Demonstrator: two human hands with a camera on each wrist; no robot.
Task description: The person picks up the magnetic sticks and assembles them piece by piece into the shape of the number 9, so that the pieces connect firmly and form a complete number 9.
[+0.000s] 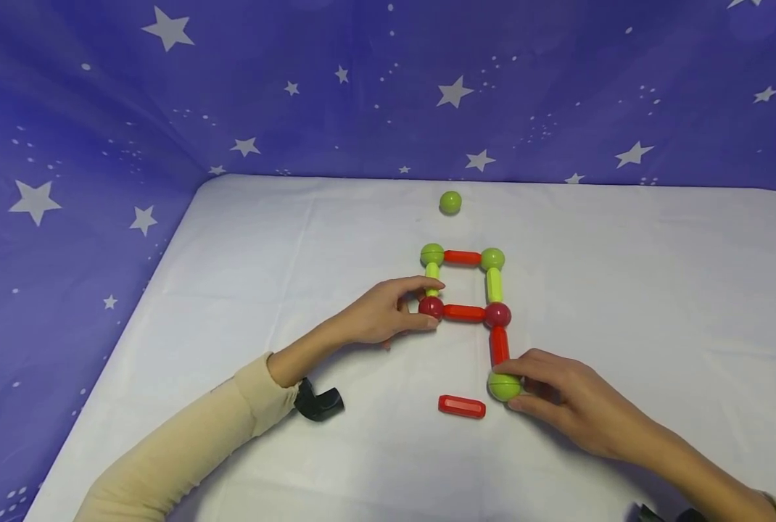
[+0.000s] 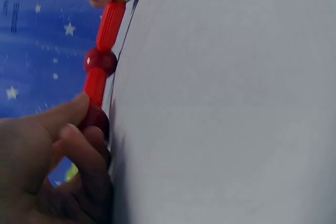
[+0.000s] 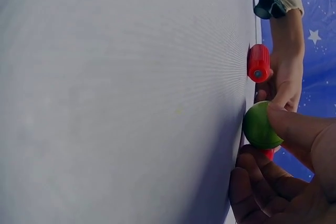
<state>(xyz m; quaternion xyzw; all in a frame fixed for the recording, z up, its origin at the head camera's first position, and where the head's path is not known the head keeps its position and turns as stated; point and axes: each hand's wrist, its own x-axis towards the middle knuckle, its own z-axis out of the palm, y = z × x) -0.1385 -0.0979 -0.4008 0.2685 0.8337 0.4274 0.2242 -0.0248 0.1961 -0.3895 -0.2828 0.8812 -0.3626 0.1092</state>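
Observation:
Flat on the white table, a square of toy rods and balls has two green balls at its far corners and two dark red balls at its near ones. Thumb and fingers of my left hand (image 1: 378,312) pinch the left dark red ball (image 1: 431,308). From the right dark red ball (image 1: 497,315) a red rod (image 1: 500,346) runs toward me and ends in a green ball (image 1: 505,387). My right hand (image 1: 577,399) grips that green ball between thumb and fingers. Its smooth side shows in the right wrist view, under the thumb.
A loose red rod (image 1: 462,407) lies left of the gripped green ball. Beyond the square sits a single green ball (image 1: 450,203). Black wrist gear (image 1: 319,402) shows beside my left sleeve. Purple star-patterned cloth (image 1: 388,94) hangs behind the white table (image 1: 623,290).

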